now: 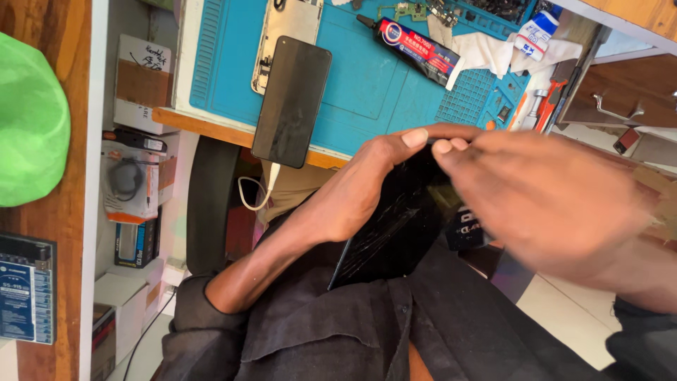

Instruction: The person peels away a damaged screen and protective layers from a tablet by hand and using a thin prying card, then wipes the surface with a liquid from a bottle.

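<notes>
**Cracked phone held over your lap, both hands on its top end**

So you had the cracked black phone [384,233] down in front of your chest, just off the front edge of the blue work mat [367,92]. Its long axis ran on a slant, lower end pointing toward your dark shirt [338,331] at bottom-left, upper end aimed up and right toward the mat. The glass side faced the camera and you could see scratch lines all over it.

Your left hand [367,183] was curled round the phone's upper edge, thumb on top, gripping it. Your right hand [543,197] came in from the right, fingers pinched narrow at that same upper corner and touching it; it was blurred, so I couldn't tell how firm that pinch was.

Stuff around it: a second black phone [291,102] lay on the mat, hanging over the front edge, long axis nearly upright in the view. Behind it sat a pale phone back frame [285,32]. A black glue tube [412,46] with a red and blue label lay slanted on the mat. On the shelf at left you had a white box [141,81] with a brown patch, a carded pack [130,180] below it, and a dark blue boxy device [27,289] at the far left edge. A green rounded thing [28,120] sat above that.
</notes>
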